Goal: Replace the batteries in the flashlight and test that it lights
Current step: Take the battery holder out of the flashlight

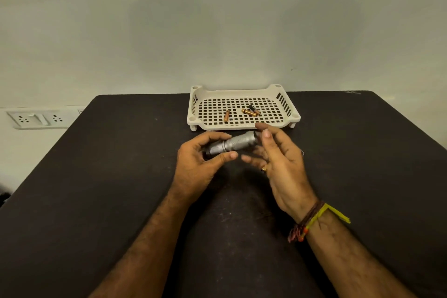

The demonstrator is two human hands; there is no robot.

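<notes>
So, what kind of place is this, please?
Probably a plain indoor room set up as a workspace, not a workshop. A dark table stands against a bare wall, a wall socket panel sits at the left, and a white perforated tray holds loose batteries.

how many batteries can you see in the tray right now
3. One battery lies alone left of centre in the white tray; two lie touching, right of centre. More may sit inside the flashlight.
</notes>
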